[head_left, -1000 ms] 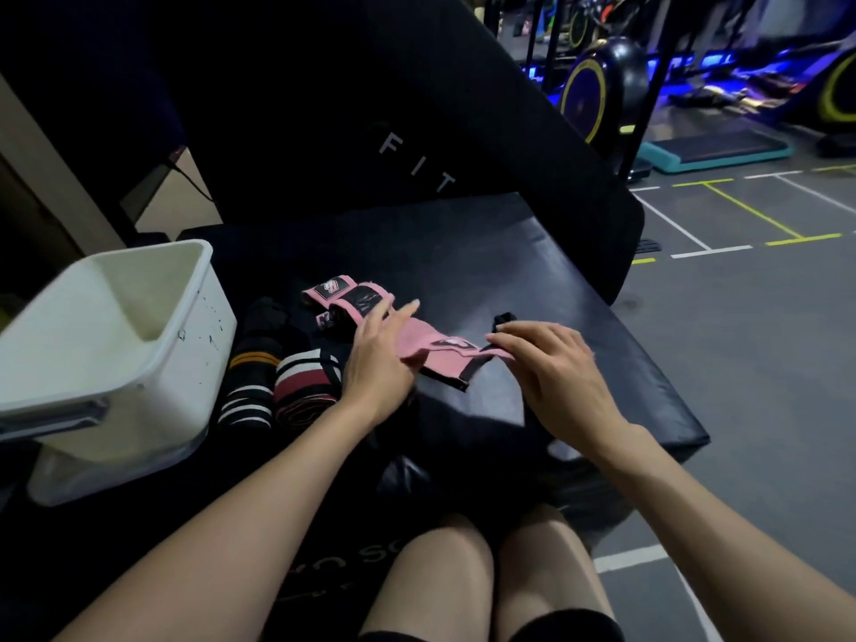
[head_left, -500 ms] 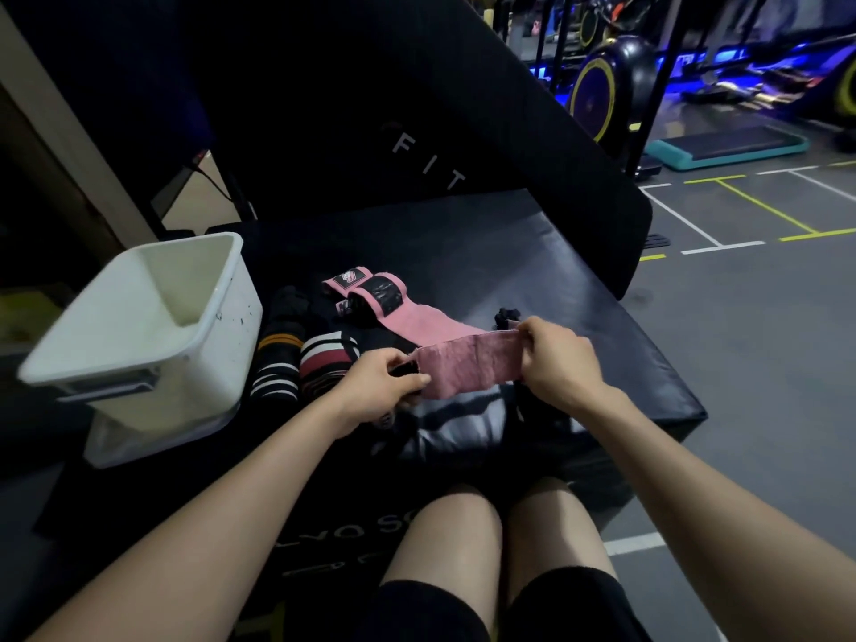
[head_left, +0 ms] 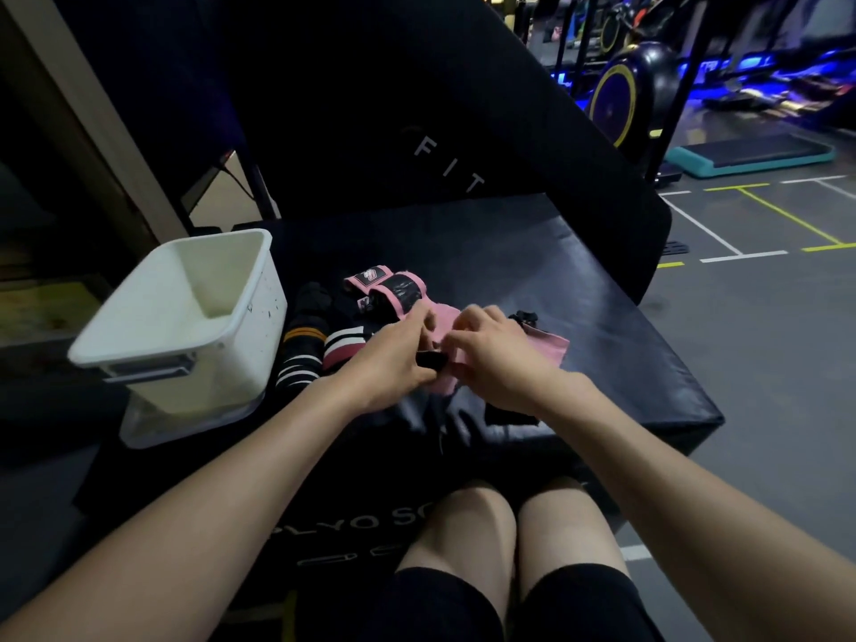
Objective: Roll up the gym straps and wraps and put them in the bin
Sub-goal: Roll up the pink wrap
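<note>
A pink wrist strap (head_left: 549, 347) lies across the black padded box (head_left: 602, 345) in front of me. My left hand (head_left: 393, 359) pinches its black end piece, and my right hand (head_left: 491, 354) grips the pink fabric right beside it, fingers curled over the strap. A second pink strap (head_left: 384, 284) with black patches lies just behind my hands. Two rolled wraps, one black with orange and white stripes (head_left: 301, 345) and one dark red with white stripes (head_left: 345, 345), sit to the left. The white bin (head_left: 250, 335) stands at the left with nothing visible inside.
The bin sits on a clear lid (head_left: 185, 424). A black upright pad (head_left: 417, 132) rises behind the box. Grey gym floor (head_left: 764, 363) drops off to the right, with a step platform (head_left: 750, 155) and machines beyond. My knees are below the box edge.
My hands, which held the pink strap stretched between them, have come together at its left end. The strap's free end now lies on the box to the right.
</note>
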